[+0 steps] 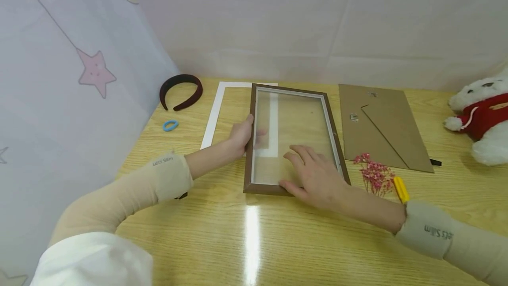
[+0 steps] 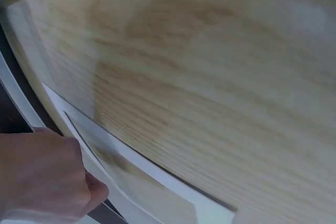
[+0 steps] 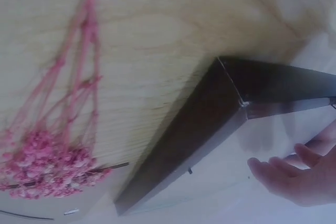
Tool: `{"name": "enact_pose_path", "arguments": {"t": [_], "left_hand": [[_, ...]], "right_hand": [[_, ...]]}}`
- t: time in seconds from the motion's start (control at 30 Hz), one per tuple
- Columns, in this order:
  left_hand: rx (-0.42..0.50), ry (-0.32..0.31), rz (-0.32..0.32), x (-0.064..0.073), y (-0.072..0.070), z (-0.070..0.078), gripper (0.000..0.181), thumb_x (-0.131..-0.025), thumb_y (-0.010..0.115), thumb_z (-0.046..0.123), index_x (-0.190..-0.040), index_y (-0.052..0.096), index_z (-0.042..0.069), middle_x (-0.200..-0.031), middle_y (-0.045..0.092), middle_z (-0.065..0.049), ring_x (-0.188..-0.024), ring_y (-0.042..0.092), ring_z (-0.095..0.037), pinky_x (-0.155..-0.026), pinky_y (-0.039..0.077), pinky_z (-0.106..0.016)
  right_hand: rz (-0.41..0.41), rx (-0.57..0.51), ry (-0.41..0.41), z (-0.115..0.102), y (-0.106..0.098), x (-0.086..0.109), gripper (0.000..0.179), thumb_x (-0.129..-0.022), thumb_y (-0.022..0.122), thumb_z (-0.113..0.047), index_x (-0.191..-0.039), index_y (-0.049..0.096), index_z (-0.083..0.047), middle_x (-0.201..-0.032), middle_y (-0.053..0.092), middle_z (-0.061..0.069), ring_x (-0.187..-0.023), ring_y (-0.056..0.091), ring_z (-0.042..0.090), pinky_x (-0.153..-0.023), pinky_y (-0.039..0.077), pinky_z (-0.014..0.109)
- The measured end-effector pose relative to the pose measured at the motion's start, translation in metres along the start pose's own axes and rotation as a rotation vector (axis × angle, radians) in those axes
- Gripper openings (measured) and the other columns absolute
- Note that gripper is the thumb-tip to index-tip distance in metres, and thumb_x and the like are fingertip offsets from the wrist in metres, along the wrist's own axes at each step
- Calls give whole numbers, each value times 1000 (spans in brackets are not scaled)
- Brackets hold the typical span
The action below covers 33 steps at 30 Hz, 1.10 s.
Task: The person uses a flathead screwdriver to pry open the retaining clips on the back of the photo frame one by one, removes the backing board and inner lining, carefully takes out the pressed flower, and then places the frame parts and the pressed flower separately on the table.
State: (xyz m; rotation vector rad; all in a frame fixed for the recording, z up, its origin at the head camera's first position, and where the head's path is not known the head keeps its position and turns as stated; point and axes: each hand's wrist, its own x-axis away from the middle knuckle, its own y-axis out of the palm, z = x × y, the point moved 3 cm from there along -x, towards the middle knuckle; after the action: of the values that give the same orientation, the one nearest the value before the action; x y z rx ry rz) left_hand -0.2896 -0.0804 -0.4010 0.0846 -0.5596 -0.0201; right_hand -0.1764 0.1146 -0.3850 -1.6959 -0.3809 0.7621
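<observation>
A brown picture frame [image 1: 248,162] with a clear pane [image 1: 295,118] tilts over the table, its left side gripped by my left hand [image 1: 240,135]. Through the pane the fingertips of that hand show behind the frame. My right hand [image 1: 317,178] lies over the lower right part of the pane, fingers loosely bent and spread. In the right wrist view its fingers [image 3: 273,174] are close over the pane, beside the frame's dark corner. A white paper mat [image 1: 213,116] lies flat on the table, partly under the frame.
A brown backing board [image 1: 381,127] lies to the right, with pink dried flowers [image 1: 375,174] and a yellow-handled tool [image 1: 401,190] in front of it. A dark headband [image 1: 180,79] and a blue ring-shaped band [image 1: 170,125] sit at left. A white plush bear [image 1: 490,149] is far right.
</observation>
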Motion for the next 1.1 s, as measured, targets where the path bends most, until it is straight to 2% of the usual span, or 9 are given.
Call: {"name": "enact_pose_path", "arguments": {"t": [0.4, 0.57, 0.63, 0.73, 0.83, 0.87, 0.97, 1.03, 1.1], "left_hand": [[29, 77, -6, 39, 6, -15, 62, -104, 39, 45, -147, 34, 1, -113, 70, -13, -45, 47, -8, -42, 42, -18], [37, 124, 11, 48, 7, -18, 56, -105, 37, 42, -132, 45, -6, -96, 67, -13, -47, 47, -8, -41, 42, -19], [44, 127, 16, 52, 7, -19, 50, -105, 36, 42, -122, 48, -4, -83, 60, -7, -47, 46, -8, -41, 42, -19], [73, 124, 13, 58, 6, -20, 44, -106, 35, 42, -114, 45, 0, -72, 49, -1, -48, 43, -8, -41, 40, -19], [108, 127, 6, 65, 6, -21, 39, -106, 34, 42, -113, 40, 4, -71, 45, 0, -50, 41, -8, -42, 38, -19], [115, 130, 5, 67, 5, -21, 39, -106, 34, 42, -113, 39, 4, -71, 44, 0, -50, 41, -8, -42, 38, -19], [117, 150, -2, 69, 5, -20, 38, -106, 34, 41, -109, 40, 3, -72, 44, 0, -50, 41, -8, -42, 38, -18], [122, 158, -3, 70, 5, -20, 38, -106, 34, 41, -107, 40, 3, -70, 43, 1, -50, 40, -8, -42, 37, -18], [125, 156, -1, 70, 5, -21, 38, -106, 34, 40, -107, 40, 3, -69, 43, 1, -49, 40, -8, -41, 36, -18]], "right_hand": [[45, 15, -57, -27, -9, -3, 92, -86, 43, -76, -143, 39, -3, -146, 40, 24, -128, 45, 41, -89, 51, 52], [284, 262, -338, -42, -22, 2, 64, -103, 30, -52, -120, 57, 4, -112, 67, 22, -86, 70, 32, -59, 58, 35], [403, 353, -450, -47, -30, 6, 55, -107, 29, -38, -108, 62, 5, -95, 72, 19, -66, 70, 26, -49, 55, 28], [465, 368, -500, -49, -46, 12, 44, -108, 33, -26, -103, 63, 5, -85, 71, 14, -51, 64, 20, -41, 50, 24], [418, 340, -472, -49, -62, 18, 37, -107, 35, -20, -105, 63, 5, -81, 69, 11, -46, 58, 17, -38, 47, 23], [369, 341, -451, -49, -67, 20, 37, -107, 32, -17, -107, 62, 4, -77, 67, 10, -44, 54, 14, -36, 43, 21], [153, 366, -361, -50, -76, 26, 22, -96, 51, -8, -110, 60, 6, -68, 60, 9, -43, 41, 10, -34, 35, 17], [37, 390, -311, -49, -80, 29, 28, -86, 61, -3, -112, 58, 7, -63, 55, 8, -44, 33, 7, -34, 29, 16], [-1, 384, -270, -47, -88, 29, 42, -72, 72, 4, -111, 55, 7, -60, 49, 6, -45, 30, 7, -34, 27, 16]]}}
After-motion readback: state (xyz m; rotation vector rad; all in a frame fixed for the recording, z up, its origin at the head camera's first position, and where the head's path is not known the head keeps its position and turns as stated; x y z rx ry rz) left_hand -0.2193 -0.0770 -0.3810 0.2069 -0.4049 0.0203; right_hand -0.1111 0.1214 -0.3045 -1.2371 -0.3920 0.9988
